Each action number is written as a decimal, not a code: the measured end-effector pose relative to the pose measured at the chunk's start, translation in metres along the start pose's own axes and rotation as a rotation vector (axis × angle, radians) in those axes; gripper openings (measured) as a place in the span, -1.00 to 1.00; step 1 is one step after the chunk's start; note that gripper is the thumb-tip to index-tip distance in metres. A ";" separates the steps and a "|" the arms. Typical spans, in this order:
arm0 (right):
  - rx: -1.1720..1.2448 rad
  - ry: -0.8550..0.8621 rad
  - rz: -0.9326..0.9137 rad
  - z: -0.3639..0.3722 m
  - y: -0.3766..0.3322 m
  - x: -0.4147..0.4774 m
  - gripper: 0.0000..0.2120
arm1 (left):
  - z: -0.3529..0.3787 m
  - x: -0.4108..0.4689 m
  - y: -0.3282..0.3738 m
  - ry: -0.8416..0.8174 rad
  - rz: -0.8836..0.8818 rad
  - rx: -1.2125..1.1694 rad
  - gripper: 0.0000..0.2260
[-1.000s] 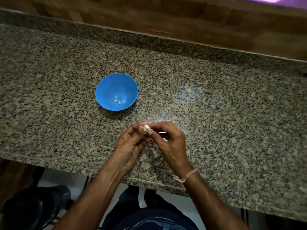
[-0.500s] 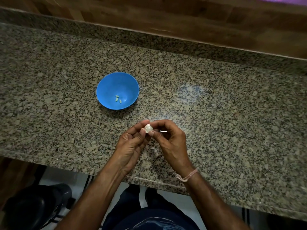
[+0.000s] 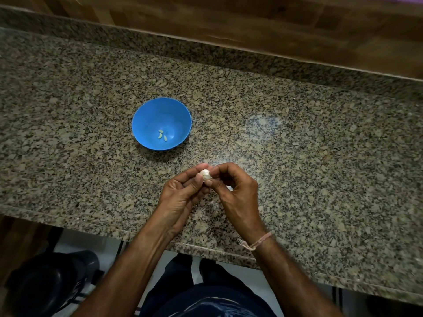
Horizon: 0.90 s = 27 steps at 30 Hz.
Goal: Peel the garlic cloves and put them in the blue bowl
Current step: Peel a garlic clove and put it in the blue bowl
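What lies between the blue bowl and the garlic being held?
Only bare counter, seen in the head view; the bowl stands clear of the garlic.

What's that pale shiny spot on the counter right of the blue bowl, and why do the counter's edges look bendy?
Head view: the pale spot looks like light reflecting off the polished counter, right of the blue bowl; head view again: the wide-angle lens bends the counter's straight edges.
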State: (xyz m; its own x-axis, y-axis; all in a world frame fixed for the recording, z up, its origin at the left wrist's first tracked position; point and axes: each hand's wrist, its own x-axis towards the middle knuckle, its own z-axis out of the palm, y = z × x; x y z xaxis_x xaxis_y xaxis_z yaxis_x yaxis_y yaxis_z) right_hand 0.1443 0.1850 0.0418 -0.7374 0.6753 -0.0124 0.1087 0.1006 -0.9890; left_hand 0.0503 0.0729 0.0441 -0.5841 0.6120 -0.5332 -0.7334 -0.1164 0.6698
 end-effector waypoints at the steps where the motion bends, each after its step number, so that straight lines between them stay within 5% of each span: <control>1: -0.017 0.008 -0.015 0.000 0.001 0.001 -0.87 | 0.001 0.000 0.000 0.009 0.000 0.007 -0.61; 27: -0.100 -0.081 0.024 0.001 0.016 0.008 -0.89 | 0.001 0.004 -0.002 0.083 -0.108 -0.011 -0.72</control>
State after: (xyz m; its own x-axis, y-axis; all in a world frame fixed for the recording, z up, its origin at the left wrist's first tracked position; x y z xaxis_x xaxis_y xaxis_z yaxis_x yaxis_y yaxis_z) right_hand 0.1389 0.1910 0.0261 -0.7845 0.6180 -0.0520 0.1900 0.1597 -0.9687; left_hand 0.0498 0.0763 0.0405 -0.5277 0.5545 -0.6435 -0.7971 -0.0616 0.6007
